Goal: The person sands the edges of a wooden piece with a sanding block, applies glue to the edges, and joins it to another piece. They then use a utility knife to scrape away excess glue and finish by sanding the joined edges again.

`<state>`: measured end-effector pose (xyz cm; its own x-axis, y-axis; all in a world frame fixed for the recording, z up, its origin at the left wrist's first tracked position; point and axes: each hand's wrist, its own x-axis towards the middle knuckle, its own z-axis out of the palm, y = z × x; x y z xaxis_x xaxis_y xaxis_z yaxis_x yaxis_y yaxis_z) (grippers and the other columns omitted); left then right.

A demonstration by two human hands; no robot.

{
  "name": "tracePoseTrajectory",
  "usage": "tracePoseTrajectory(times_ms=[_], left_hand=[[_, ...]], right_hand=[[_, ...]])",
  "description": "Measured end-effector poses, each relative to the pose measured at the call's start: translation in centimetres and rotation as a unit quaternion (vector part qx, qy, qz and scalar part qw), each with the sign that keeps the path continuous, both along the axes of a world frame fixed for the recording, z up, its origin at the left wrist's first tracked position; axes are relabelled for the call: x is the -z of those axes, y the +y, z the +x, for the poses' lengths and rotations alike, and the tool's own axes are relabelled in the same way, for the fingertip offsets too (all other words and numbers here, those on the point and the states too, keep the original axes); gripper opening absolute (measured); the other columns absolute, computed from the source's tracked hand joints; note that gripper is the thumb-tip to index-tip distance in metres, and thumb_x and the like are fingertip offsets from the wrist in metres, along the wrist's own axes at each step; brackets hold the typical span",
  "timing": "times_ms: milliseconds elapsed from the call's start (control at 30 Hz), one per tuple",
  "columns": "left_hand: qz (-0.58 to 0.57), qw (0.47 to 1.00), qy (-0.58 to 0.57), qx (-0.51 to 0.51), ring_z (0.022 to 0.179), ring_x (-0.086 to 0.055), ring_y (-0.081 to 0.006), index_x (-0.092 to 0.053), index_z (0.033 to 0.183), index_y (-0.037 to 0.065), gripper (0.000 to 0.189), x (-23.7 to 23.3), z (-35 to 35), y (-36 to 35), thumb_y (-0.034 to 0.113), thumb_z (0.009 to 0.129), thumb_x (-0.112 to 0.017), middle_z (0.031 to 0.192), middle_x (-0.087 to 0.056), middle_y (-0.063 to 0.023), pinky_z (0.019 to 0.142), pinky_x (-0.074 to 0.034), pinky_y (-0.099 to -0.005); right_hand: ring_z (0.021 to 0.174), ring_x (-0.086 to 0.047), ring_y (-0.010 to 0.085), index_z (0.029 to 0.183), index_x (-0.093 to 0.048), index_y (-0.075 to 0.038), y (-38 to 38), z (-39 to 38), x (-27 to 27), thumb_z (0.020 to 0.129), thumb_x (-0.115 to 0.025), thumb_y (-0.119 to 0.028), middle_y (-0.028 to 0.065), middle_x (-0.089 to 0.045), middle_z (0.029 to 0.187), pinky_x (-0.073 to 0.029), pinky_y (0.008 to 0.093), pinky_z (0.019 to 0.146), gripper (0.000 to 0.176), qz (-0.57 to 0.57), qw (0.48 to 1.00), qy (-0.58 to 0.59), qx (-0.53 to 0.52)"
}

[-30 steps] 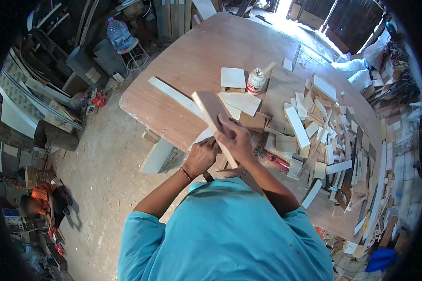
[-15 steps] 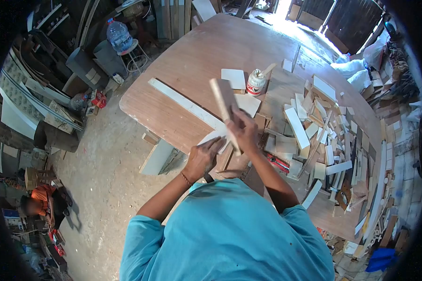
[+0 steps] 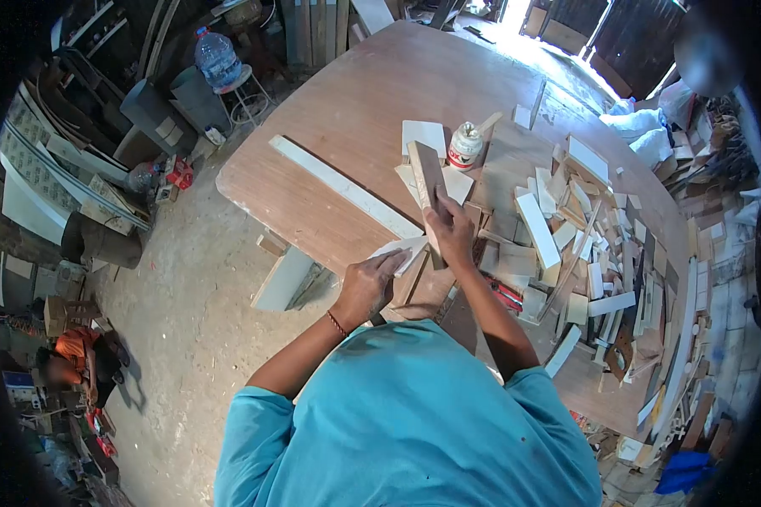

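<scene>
My right hand (image 3: 451,230) is wrapped round the lower half of a long, narrow wooden block (image 3: 425,173), which slants up and away over the table. In my left hand (image 3: 364,287), fingers closed, is a small pale wood piece (image 3: 407,247) with a pointed end, held near the table's front edge. The block's lower end is right beside the tip of that piece. A long white-faced strip (image 3: 347,188) lies on the table, its near end close to both hands. Beyond the block are a white-faced offcut (image 3: 423,133) and a glue jar (image 3: 465,145) with a stick across its top.
Wood offcuts (image 3: 537,230) are heaped on the right of the large table (image 3: 355,93), with a handsaw (image 3: 621,353) among them. A red tool (image 3: 506,294) lies by my right forearm. A water bottle (image 3: 217,59) stands on a stool. Another person (image 3: 80,359) is low at far left.
My right hand has moved the wooden block to the right and slightly down, off the pale piece. My left hand stays nearly in place, and more of the pale piece shows.
</scene>
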<state>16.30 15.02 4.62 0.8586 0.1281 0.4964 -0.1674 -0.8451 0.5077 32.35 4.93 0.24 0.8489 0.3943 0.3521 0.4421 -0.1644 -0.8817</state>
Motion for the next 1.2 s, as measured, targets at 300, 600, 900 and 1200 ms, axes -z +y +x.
tracePoseTrajectory(times_ms=[300,600,900,1200], left_hand=[[-0.004,1.0,0.01,0.01,0.071,-0.061,-0.0305,-0.059,0.097,0.001,0.038,-0.1,0.9,0.0,-0.007,0.06,-0.052,0.089,-0.062,-0.0159,0.059,-0.051,-0.0354],[-0.034,0.999,0.019,-0.007,0.067,-0.06,-0.0306,-0.059,0.095,0.002,0.032,1.4,1.2,0.4,-0.003,0.064,-0.052,0.084,-0.062,-0.0158,0.058,-0.05,-0.0362],[-0.064,0.997,0.035,-0.039,0.069,-0.063,-0.0297,-0.061,0.094,0.003,0.028,1.9,1.0,0.7,-0.007,0.068,-0.057,0.088,-0.063,-0.016,0.059,-0.05,-0.0338],[-0.051,0.998,0.031,-0.037,0.067,-0.062,-0.0304,-0.062,0.093,0.002,0.024,1.8,0.4,0.2,-0.003,0.069,-0.059,0.085,-0.063,-0.0156,0.057,-0.05,-0.0338]], right_hand=[[0.086,-0.06,0.0262,0.11,-0.057,-0.002,0.2,-0.2,-1.1,0.071,-0.066,-0.026,0.0185,-0.059,0.101,-0.046,0.0325,0.074,0.046,0.028,0.999,0.001,-0.018],[0.105,-0.05,0.0331,0.11,-0.058,-0.004,0.2,-2.8,-2.5,0.068,-0.066,-0.027,0.0206,-0.058,0.105,-0.037,0.0403,0.091,0.049,0.044,0.994,-0.055,-0.081],[0.095,-0.057,0.0284,0.109,-0.059,-0.003,0.2,-3.7,-2.5,0.067,-0.067,-0.026,0.0199,-0.059,0.102,-0.045,0.0358,0.081,0.048,-0.013,0.989,-0.14,-0.043],[0.099,-0.055,0.0309,0.109,-0.058,-0.004,0.4,-1.8,0.2,0.067,-0.068,-0.023,0.0155,-0.059,0.108,-0.043,0.0349,0.085,0.047,-0.007,0.999,0.007,-0.042]])
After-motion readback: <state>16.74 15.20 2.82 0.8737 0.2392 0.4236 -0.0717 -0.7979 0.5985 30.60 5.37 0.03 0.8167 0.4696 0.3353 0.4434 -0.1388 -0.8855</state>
